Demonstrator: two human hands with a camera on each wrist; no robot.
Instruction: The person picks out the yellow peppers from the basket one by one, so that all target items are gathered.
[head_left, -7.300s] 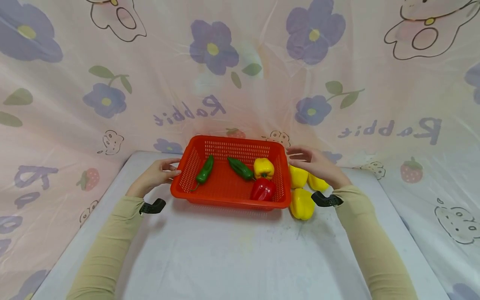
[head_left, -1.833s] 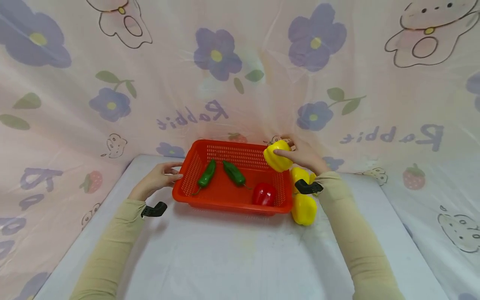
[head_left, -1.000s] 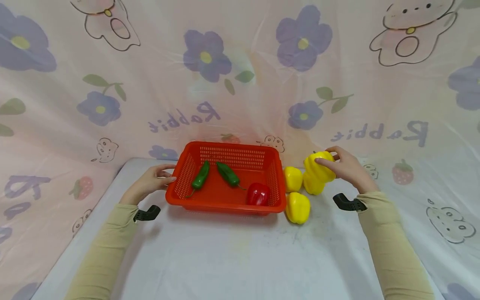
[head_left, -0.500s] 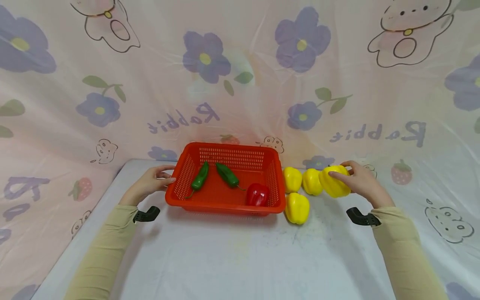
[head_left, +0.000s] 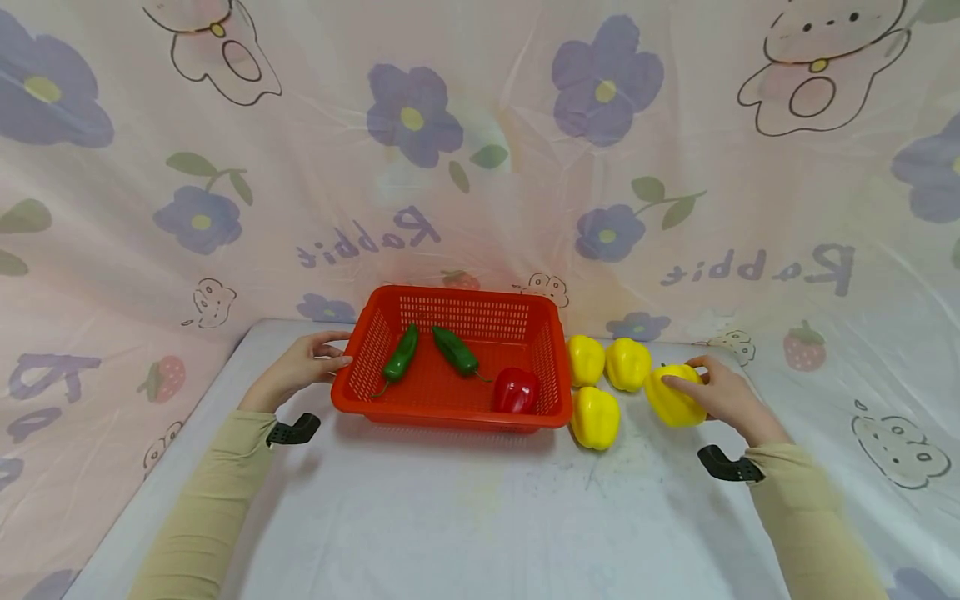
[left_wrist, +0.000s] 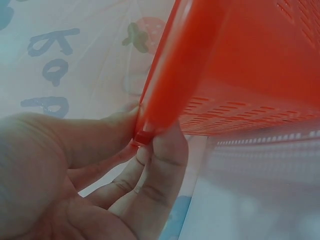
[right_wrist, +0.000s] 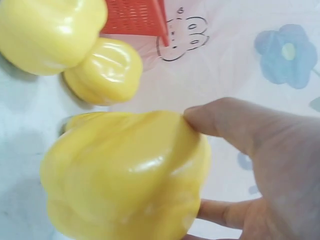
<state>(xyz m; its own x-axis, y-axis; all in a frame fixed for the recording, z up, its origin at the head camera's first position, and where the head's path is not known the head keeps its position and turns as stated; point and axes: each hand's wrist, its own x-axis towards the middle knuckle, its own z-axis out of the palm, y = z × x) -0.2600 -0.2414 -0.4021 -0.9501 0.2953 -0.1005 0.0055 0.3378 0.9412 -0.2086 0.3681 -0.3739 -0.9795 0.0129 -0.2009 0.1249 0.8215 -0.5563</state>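
Observation:
My left hand point(head_left: 306, 367) pinches the left rim of a red plastic basket point(head_left: 450, 414) between thumb and fingers; the left wrist view has the rim point(left_wrist: 167, 85) close up. Inside the basket lie two green chili peppers, one at the left point(head_left: 402, 357) and one in the middle point(head_left: 454, 352), and a red bell pepper point(head_left: 516, 391) at the front right. Right of the basket, my right hand point(head_left: 731, 396) holds a yellow bell pepper point(head_left: 673, 397) low over the table, thumb on one side and fingers on the other point(right_wrist: 130, 175).
Three more yellow bell peppers stand between basket and right hand: one by the basket point(head_left: 586, 360), one to its right point(head_left: 628, 364), one nearer the front point(head_left: 596, 418). A white-covered table point(head_left: 450, 517) carries everything. A flower-printed curtain point(head_left: 480, 217) rises behind.
My right hand took a yellow bell pepper out of the basket, carried it right past the other yellow ones and lowered it towards the table. The left hand keeps hold of the rim.

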